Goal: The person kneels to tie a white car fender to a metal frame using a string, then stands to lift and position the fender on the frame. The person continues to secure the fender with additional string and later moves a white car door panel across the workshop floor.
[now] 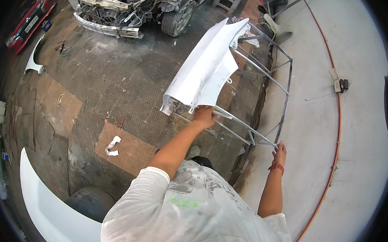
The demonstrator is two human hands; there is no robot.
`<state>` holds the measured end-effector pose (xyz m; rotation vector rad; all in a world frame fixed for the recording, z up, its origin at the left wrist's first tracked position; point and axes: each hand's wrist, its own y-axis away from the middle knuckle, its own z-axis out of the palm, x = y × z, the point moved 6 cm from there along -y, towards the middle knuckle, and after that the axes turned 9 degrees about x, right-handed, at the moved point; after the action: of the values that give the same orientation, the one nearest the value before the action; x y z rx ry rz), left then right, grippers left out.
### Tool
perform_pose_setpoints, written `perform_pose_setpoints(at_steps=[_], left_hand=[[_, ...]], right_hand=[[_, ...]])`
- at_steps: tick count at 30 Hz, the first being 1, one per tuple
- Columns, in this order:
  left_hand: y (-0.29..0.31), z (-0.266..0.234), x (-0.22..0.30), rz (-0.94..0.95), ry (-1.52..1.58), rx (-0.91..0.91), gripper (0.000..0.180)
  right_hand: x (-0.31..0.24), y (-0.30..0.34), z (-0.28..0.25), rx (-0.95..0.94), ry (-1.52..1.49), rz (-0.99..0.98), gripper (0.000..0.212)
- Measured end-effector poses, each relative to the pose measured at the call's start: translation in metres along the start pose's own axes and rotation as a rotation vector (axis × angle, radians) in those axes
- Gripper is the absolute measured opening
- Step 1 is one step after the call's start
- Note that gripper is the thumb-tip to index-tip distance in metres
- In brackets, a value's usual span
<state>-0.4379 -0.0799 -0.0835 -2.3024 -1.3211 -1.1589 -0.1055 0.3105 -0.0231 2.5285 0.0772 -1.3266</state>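
Observation:
A white car fender (206, 70) lies tilted on a grey metal tube rack (274, 79). My left hand (204, 117) grips the fender's near lower edge where it meets a rack bar. At the rack's near corner my right hand (279, 153) holds the frame; a red band circles that wrist. Both arms reach forward from my white shirt.
A stripped car front (129, 12) stands at the back. A red bumper (28, 22) and a white fender (33, 59) lie at the far left. A large white panel (45, 212) curves at lower left. An orange cable (337, 126) and a small switch box (341, 85) lie on the pale floor at right.

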Motion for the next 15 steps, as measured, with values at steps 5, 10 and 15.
perform_pose_setpoints(at_steps=[5, 10, 15], left_hand=[[-0.013, 0.007, -0.003, -0.062, -0.098, 0.093, 0.053], [-0.028, 0.018, -0.023, -0.164, -0.189, 0.037, 0.057], [0.003, -0.001, -0.041, -0.162, -0.297, 0.151, 0.053]], right_hand=[[-0.004, -0.011, 0.039, -0.178, -0.152, 0.017, 0.073], [0.005, -0.021, 0.053, -0.249, -0.191, -0.097, 0.049], [-0.001, 0.02, 0.048, -0.309, -0.266, -0.135, 0.028]])
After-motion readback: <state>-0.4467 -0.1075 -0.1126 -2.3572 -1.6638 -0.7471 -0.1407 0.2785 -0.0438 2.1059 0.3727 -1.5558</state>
